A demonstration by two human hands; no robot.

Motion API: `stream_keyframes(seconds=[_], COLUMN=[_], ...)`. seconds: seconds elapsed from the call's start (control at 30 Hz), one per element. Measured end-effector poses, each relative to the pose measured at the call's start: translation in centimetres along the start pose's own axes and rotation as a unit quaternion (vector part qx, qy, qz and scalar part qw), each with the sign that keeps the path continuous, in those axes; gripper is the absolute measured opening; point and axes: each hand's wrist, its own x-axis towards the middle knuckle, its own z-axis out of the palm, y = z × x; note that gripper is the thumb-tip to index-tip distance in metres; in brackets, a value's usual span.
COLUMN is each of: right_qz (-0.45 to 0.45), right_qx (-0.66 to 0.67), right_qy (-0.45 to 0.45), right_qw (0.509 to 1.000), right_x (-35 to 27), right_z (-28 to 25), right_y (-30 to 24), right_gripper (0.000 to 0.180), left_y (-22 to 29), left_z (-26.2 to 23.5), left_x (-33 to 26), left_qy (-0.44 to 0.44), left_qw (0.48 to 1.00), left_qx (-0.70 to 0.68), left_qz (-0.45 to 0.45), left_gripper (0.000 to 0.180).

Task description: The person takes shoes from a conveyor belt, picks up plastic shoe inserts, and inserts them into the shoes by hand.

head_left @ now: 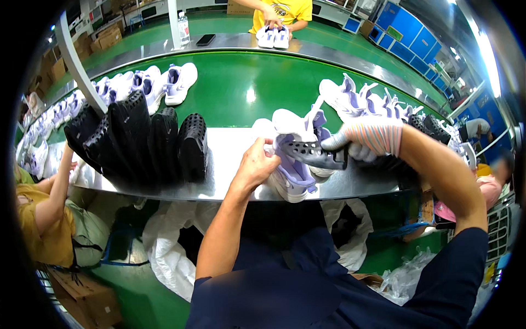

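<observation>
Head view. The left hand (256, 163) is bare and closed around the upper of a white-and-lilac shoe (293, 174), which rests at the near edge of the steel bench (230, 159), just in front of the person. The right hand (368, 135) wears a striped knit glove; its fingers pinch the far end of a dark perforated insert (316, 154) (a flat, sole-shaped part with rows of holes), and the near end of that insert sits at the shoe's opening, touching the left hand. Both forearms enter from the lower edge, above a dark blue garment.

To the left on the bench stands a row of black perforated shoe forms (143, 140), upright and touching one another. Behind them, finished white shoes (164, 82) lie in a line on the green conveyor belt (246, 82). A second cluster of white-and-lilac shoes (361, 98) lies to the right, just behind the gloved hand.

At the far side of the belt, a person in a yellow shirt (282, 11) holds a pair of white shoes. At the left edge, another person's arm (55, 186) reaches toward the bench. White plastic bags (170, 247) hang below the bench edge.
</observation>
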Motion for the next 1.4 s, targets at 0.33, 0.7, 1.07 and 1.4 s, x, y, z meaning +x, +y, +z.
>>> stream_keyframes(seconds=[0.33, 0.7, 1.07, 1.4], right_qz=[-0.448, -0.334, -0.396, -0.382], right_qx=[-0.459, -0.432, -0.369, -0.074], right_qy=[0.180, 0.348, 0.425, 0.696], right_qw=[0.746, 0.762, 0.726, 0.603], right_x=[8.1, 8.5, 13.1, 10.2], right_z=[2.0, 11.9, 10.1, 6.8], right_y=[2.7, 1.7, 0.6, 12.2], right_gripper=[0.040, 0.019, 0.016, 0.036], left_y=[1.6, 2.5, 3.6, 5.5], left_z=[0.0, -1.7, -1.6, 5.2], left_x=[-0.6, 0.2, 0.5, -9.3], left_qy=[-0.055, -0.011, -0.007, 0.100], left_qw=[0.997, 0.995, 0.993, 0.912], left_qx=[0.024, 0.090, 0.115, 0.253], left_qz=[0.053, 0.043, 0.031, 0.306], left_gripper=[0.042, 0.051, 0.048, 0.048])
